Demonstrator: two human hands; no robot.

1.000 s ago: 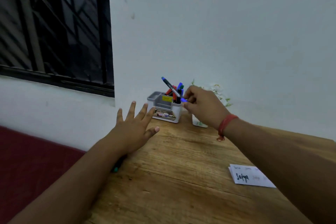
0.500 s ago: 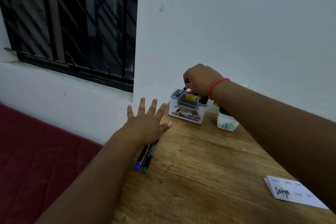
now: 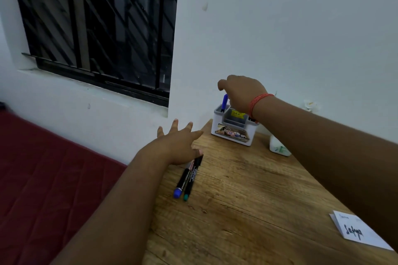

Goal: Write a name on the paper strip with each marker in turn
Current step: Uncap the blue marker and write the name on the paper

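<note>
**Hands near the marker holder**

Tabletop [image 3: 247, 196]: paper strip [image 3: 359, 231] at right edge. Holder [image 3: 233, 128] at back edge, right hand [image 3: 241, 92] above it, grip unclear. Left hand [image 3: 178, 146] released, fingers spread, over two markers [image 3: 188, 177] near left edge.

A small white plastic pot [image 3: 277, 149] stands near the far edge of the wooden table [image 3: 247, 211], below a dark barred window [image 3: 97, 28]; a maroon quilted mattress [image 3: 43, 178] lies left.

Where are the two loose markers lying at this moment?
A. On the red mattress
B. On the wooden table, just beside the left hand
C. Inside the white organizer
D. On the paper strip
B: the blue-capped marker and the green-capped marker lie side by side on the wooden table, their far ends beside the left hand.
</note>
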